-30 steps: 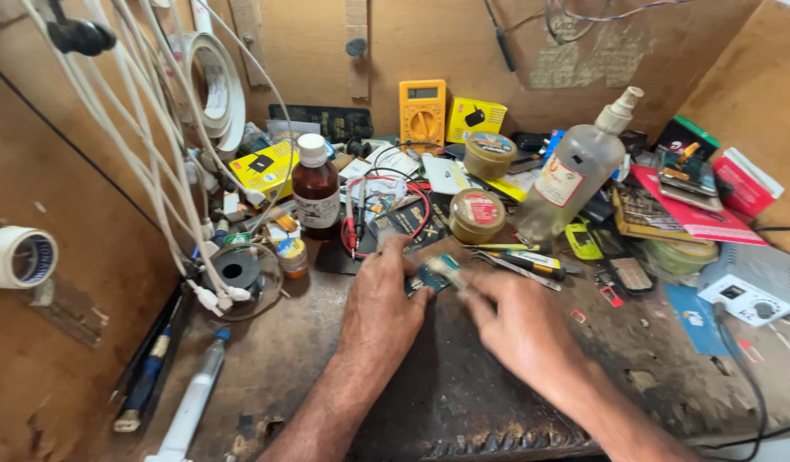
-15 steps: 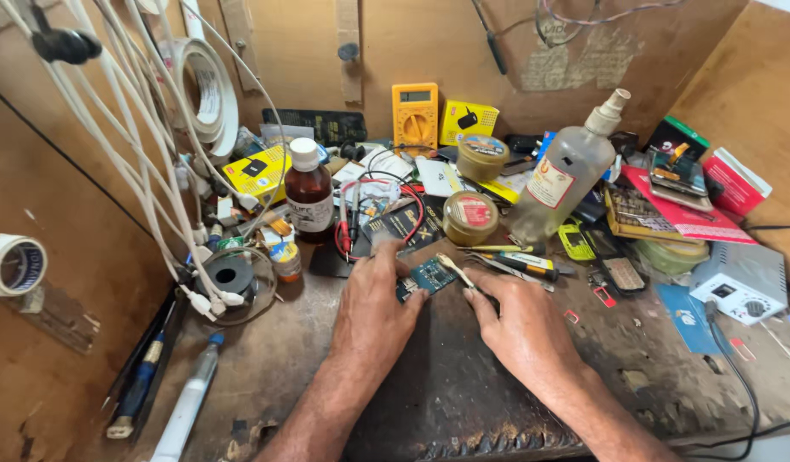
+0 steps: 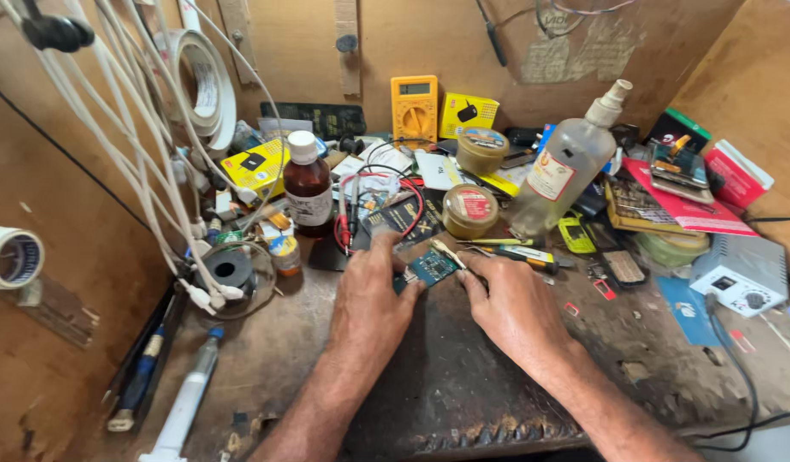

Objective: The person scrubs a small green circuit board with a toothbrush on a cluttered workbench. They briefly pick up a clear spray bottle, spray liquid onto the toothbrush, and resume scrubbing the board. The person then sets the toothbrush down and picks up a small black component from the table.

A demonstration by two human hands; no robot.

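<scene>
The left hand (image 3: 369, 295) lies palm down near the middle of the bench (image 3: 463, 385), its fingertips pinning the near-left edge of a small blue-green circuit board (image 3: 431, 267). The right hand (image 3: 513, 304) comes in from the other side, fingers curled around a thin pale tool (image 3: 445, 253), perhaps a small brush, though it is too slim to be sure. The tool's tip rests at the board's far edge. The board itself lies flat on the dark, worn benchtop, between the two hands and a little toward the back.

Just behind the board lies a flat black packet (image 3: 408, 221), and beside that a round tin with a red label (image 3: 469, 211). Red and black probe leads (image 3: 348, 224) loop to the left of the packet, next to a brown glass bottle with a white cap (image 3: 308, 186). To the right of the tin stands a clear spray bottle (image 3: 566, 167), leaning slightly. A yellow multimeter (image 3: 414, 109) is propped against the back wall. Toward the left edge a dark spool (image 3: 227, 270) sits under a bundle of white cables (image 3: 130, 145), and a white syringe-like tube (image 3: 188, 402) lies near the front-left corner. A small grey box with a dial (image 3: 742, 274) sits at the right edge.
</scene>
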